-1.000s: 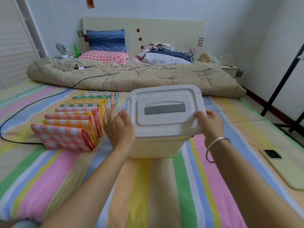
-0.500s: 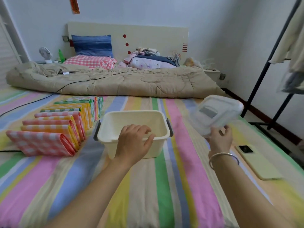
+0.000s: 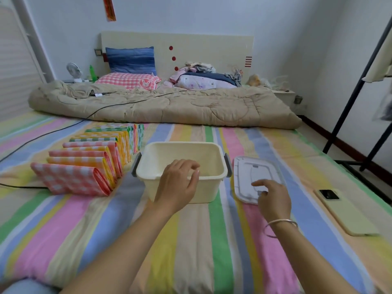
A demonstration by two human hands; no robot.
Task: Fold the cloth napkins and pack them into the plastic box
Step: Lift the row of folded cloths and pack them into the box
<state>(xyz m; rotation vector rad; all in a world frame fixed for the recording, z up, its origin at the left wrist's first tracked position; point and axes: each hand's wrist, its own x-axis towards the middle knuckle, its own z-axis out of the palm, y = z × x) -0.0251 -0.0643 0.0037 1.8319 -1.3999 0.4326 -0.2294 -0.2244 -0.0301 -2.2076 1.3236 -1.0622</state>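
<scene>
While they stand in a row at the left, napkins [image 3: 84, 166]: folded, checked in pink, orange, yellow and green, leaning one against the next on the striped bed [image 3: 106, 219], just beside the box!
Left hand [image 3: 178, 185]: over the box's near rim, fingers loosely bent above the inside, nothing in them. Whether the palm touches the rim, I can't tell.
Box [image 3: 180, 143]: cream plastic with grey side clips, open-topped, mid-bed, between the napkins and the lid.
Lid [image 3: 248, 172]: flat on the bed, right up against the box's right side.
Right hand [image 3: 273, 198]: on the lid's near part, forefinger stretched, the others curled. Gripping or only touching? I can't tell. It has a bangle [image 3: 280, 224] on the wrist.
Phone [image 3: 343, 211]: face down near the bed's right edge, well apart from the lid.
</scene>
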